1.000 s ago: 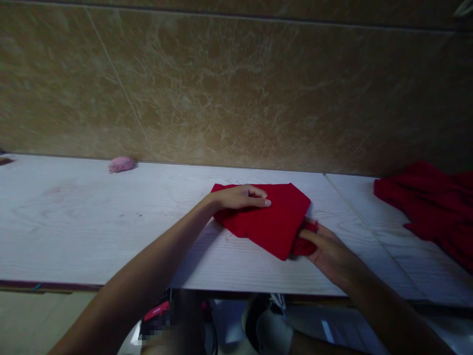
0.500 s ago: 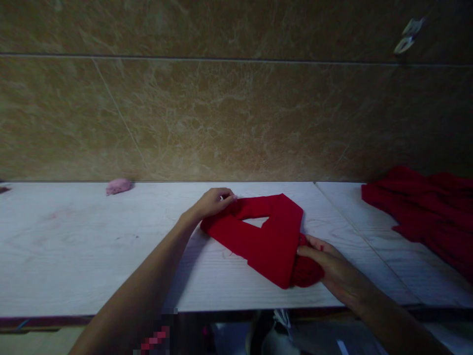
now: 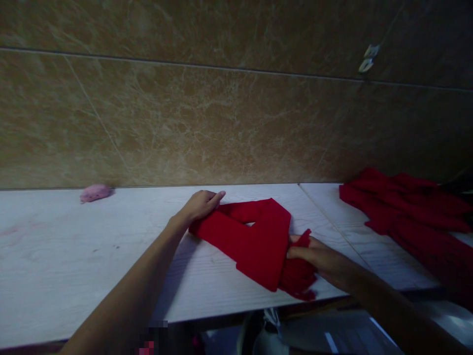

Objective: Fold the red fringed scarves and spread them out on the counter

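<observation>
More fringe (image 3: pixel 298 277) now pokes out of the folded red scarf (image 3: pixel 258 241), and its loop's hole shrank, so it's almost closed. The scarf lies on the white desk (image 3: pixel 55 266). The right hand (image 3: pixel 316 255) pinches the fringe. The left hand (image 3: pixel 201 204) touches the other end; its hidden fingertips mean I can't tell its grip.

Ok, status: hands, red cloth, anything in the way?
Left hand on left end of red cloth; right hand gripping its fringed end. Cloth folded on white tabletop. Pink object left, second red cloth right, both apart from hands.
</observation>
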The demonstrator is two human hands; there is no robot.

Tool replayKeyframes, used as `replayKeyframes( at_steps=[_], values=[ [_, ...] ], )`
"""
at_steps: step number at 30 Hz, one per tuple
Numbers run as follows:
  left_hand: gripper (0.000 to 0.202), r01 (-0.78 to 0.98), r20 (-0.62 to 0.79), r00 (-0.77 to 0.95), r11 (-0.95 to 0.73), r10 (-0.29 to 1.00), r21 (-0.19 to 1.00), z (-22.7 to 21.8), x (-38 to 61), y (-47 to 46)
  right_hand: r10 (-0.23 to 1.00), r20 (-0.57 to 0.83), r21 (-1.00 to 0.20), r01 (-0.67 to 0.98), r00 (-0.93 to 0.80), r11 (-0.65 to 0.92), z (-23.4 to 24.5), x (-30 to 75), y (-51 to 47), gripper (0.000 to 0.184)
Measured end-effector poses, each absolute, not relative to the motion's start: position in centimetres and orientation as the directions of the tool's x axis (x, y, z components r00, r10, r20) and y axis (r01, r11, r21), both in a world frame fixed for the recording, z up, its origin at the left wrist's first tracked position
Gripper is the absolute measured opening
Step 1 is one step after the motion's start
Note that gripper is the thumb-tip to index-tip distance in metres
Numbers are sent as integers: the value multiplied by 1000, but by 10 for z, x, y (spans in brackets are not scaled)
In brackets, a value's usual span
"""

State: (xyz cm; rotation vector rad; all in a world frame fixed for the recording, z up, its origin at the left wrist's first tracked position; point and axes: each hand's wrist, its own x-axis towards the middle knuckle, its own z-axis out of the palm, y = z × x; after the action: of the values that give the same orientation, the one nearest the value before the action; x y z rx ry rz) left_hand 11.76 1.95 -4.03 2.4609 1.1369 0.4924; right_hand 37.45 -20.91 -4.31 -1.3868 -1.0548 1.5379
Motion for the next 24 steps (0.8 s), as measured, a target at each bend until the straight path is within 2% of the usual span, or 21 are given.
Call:
replayKeyframes(
  at_steps=[3, 6, 7, 9, 11, 13, 15, 17, 20, 24],
  values=[
    [62, 682, 116, 603, -586, 789, 438, -45, 117, 20, 879, -429, -903, 133, -207, -409, -39, 381, -206, 29],
    [61, 688, 103, 607, -586, 788, 428, -51, 117, 21, 805, -540, -812, 402, -245, -422, -35, 389, -207, 31],
    [61, 689, 101, 610, -589, 786, 422, -53, 117, 22, 821, -529, -784, 495, -216, -376, -32, 391, -207, 30],
    [59, 692, 94, 619, -599, 780, 403, -54, 118, 25, 886, -423, -743, 632, -189, -220, -27, 391, -205, 28],
    [55, 698, 90, 622, -603, 778, 385, -50, 118, 25, 916, -321, -722, 688, -239, -74, -20, 389, -202, 25],
    [45, 693, 128, 629, -628, 766, 355, -40, 118, 18, 889, -343, -710, 703, -303, -34, -15, 385, -197, 29],
    [34, 691, 203, 626, -657, 753, 302, -25, 117, -3, 854, -427, -680, 728, -296, -88, -15, 383, -192, 29],
    [31, 717, 237, 604, -649, 761, 254, -13, 117, -40, 848, -464, -661, 738, -256, -139, -19, 381, -189, 25],
    [36, 760, 92, 594, -596, 799, 261, -12, 119, -110, 862, -422, -756, 634, -280, -164, -28, 374, -189, 23],
    [33, 825, -38, 514, -482, 857, 297, -38, 125, -168, 876, -403, -889, 343, -267, -304, -36, 356, -196, 26]
  ],
)
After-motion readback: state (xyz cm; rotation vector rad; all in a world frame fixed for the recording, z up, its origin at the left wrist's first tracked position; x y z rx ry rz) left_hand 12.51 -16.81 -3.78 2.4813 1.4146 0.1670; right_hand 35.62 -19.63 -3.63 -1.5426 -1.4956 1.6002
